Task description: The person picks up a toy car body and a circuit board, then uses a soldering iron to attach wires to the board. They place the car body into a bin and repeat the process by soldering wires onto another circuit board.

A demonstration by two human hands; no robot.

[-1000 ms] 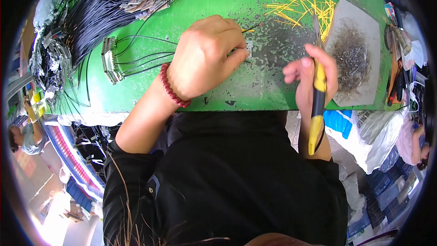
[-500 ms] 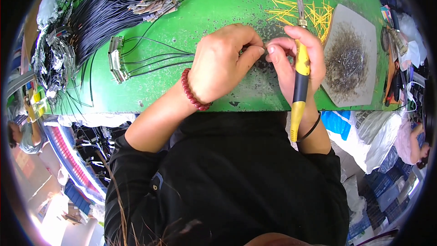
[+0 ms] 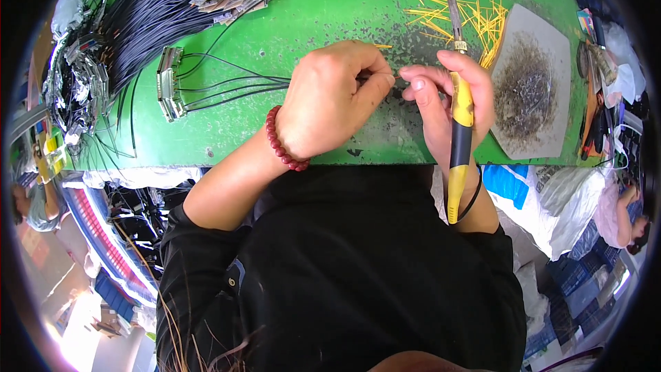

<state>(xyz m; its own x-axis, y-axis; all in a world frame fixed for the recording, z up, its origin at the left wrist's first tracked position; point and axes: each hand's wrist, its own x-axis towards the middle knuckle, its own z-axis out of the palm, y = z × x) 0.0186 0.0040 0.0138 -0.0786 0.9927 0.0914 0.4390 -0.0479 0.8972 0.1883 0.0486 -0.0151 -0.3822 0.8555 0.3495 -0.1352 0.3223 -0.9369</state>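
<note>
Brought right hand (image 3: 438, 116) close to left hand (image 3: 334, 93) within last second; gripping soldering iron (image 3: 460, 141) in right fingers; seemingly pinching black wires (image 3: 275, 80) in left; likely handling them two-handed.

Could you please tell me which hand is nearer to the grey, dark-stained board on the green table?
Right. The right hand, gripping the soldering iron, is just left of the grey board; the left hand is farther away, left of the right hand.
</note>
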